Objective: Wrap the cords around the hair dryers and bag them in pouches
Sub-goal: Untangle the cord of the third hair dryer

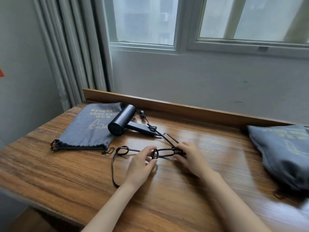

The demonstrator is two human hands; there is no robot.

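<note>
A black hair dryer (122, 120) lies on its side on the wooden table (66, 173), its barrel partly on a flat grey pouch (87, 129) printed with yellow letters. Its black cord (115, 164) runs from the handle toward me in loose loops. My left hand (142, 164) pinches a small loop of the cord. My right hand (189, 156) holds a bundle of cord strands a short way to the right. The plug (142, 114) lies behind the dryer's handle.
A second grey pouch (284, 156), bulging as if filled, lies at the table's right edge. A raised wooden lip (167, 104) runs along the table's back below the window. Curtains (71, 56) hang at the back left.
</note>
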